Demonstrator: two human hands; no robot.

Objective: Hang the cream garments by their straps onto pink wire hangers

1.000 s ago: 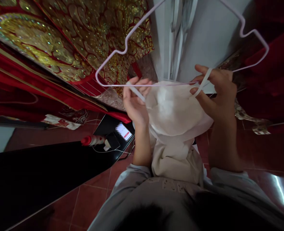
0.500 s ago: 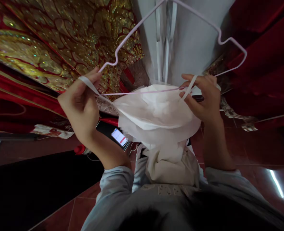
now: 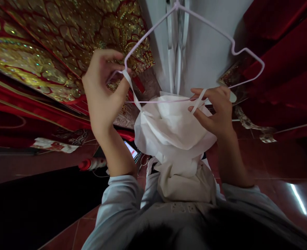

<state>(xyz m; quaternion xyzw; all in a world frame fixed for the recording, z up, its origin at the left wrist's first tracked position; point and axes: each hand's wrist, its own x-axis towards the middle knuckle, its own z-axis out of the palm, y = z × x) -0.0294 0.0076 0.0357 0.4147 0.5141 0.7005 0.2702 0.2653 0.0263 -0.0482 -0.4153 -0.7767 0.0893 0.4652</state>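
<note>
A thin pale pink hanger (image 3: 153,28) is held up before me, with a notch on each shoulder. A white garment (image 3: 166,121) of sheer, layered fabric hangs by narrow straps below its bottom bar. At the left notch, my left hand (image 3: 105,92) has thumb and fingers around the left strap (image 3: 130,81), which reaches the hanger wire there. My right hand (image 3: 214,109) pinches the right strap (image 3: 200,98) as a loop across thumb and index finger, beside the bottom bar. Its other fingers curl near the hanger's right end.
Gold-sequinned red garments (image 3: 65,45) hang at the left, dark red cloth (image 3: 286,69) at the right. Behind the hanger is a pale grey surface with white strips (image 3: 171,55). A lit phone (image 3: 131,150) and a red-capped bottle (image 3: 92,164) are low on the left. Beige fabric (image 3: 186,182) covers my lap.
My left hand has moved right and up, bringing the left strap from outside the hanger's end to its notch. The hanger has dropped slightly; my right hand has shifted a little left and down.
</note>
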